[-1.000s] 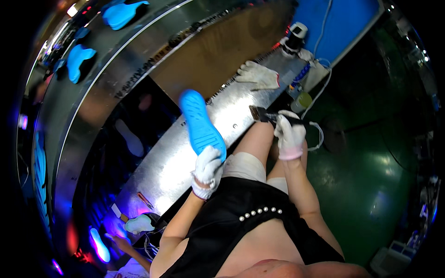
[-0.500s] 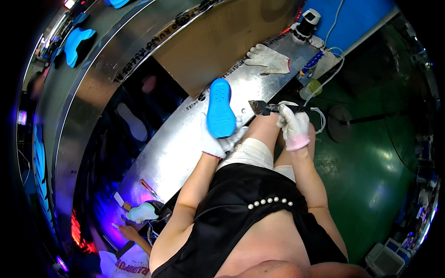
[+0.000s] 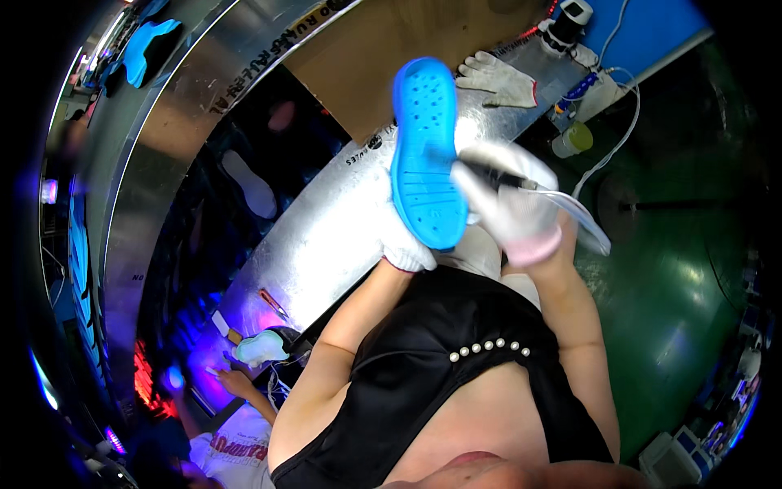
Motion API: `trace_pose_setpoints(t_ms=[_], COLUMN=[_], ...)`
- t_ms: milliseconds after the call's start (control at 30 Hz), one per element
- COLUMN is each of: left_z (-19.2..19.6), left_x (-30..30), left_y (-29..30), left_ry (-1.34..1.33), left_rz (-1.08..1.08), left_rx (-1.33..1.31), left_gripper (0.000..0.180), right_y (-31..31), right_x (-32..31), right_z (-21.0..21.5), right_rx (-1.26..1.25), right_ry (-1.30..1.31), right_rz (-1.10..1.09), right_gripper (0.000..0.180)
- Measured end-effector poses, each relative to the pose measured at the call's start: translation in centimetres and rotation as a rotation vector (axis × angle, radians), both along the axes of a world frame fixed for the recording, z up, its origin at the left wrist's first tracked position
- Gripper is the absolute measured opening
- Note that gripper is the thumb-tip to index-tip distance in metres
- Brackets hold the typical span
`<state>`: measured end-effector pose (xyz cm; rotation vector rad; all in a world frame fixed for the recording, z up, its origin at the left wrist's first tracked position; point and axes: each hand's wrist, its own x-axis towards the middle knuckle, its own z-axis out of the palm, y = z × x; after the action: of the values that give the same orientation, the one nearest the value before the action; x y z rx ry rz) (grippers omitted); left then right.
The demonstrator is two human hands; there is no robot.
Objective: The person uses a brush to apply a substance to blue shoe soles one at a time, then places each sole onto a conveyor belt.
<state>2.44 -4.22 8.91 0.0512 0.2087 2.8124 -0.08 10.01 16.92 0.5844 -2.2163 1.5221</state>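
A blue shoe sole [image 3: 430, 183] with rows of holes and grooves stands tilted up in front of me, over the edge of the metal bench. My left hand [image 3: 403, 246], in a white knitted glove, grips it from behind its lower left side; some of those fingers are hidden. My right hand [image 3: 515, 204], in a white glove with a pink cuff, is closed around a dark-handled brush [image 3: 495, 174] that trails a pale tube [image 3: 580, 210]. Motion blurs this hand and brush. The brush's dark tip lies over the middle of the sole and seems to touch it.
A spare white glove [image 3: 498, 81] lies on the metal bench [image 3: 326, 216] beside a brown board [image 3: 350, 69]. At the far right are a yellowish cup [image 3: 573, 140] and a blue jointed hose [image 3: 580, 91]. A co-worker's hand [image 3: 239, 385] is at lower left, near a red-handled tool [image 3: 273, 305].
My left hand has lifted the sole upward and nearer the camera. My right hand has swung left, bringing the brush from beside the sole onto its face. The whole view has shifted slightly.
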Motion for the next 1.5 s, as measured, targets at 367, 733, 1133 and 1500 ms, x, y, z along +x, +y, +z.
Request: trace_pose_setpoints(t_ms=[367, 733, 1133, 1500], left_z=[1.9, 0.4, 3.3, 6.4], left_x=[0.7, -1.7, -4.8, -6.0], left_y=[0.9, -1.3, -5.1, -6.8], left_ry=[-0.02, 0.102, -0.063, 0.223], left_rz=[-0.062, -0.092, -0.448, -0.478], left_rx=[0.128, -0.037, -0.301, -0.752], left_gripper=[0.098, 0.097, 0.084, 0.044], right_y=[-0.4, -0.7, 2.1, 0.9], right_x=[0.0, 4.6, 3.3, 3.1], right_z=[0.4, 0.6, 2.9, 2.9], right_rx=[0.005, 0.185, 0.743, 0.213], right_ry=[0.226, 0.263, 0.326, 0.049], right_rz=[-0.029, 0.174, 0.494, 0.466], right_gripper=[0.014, 0.022, 0.022, 0.025])
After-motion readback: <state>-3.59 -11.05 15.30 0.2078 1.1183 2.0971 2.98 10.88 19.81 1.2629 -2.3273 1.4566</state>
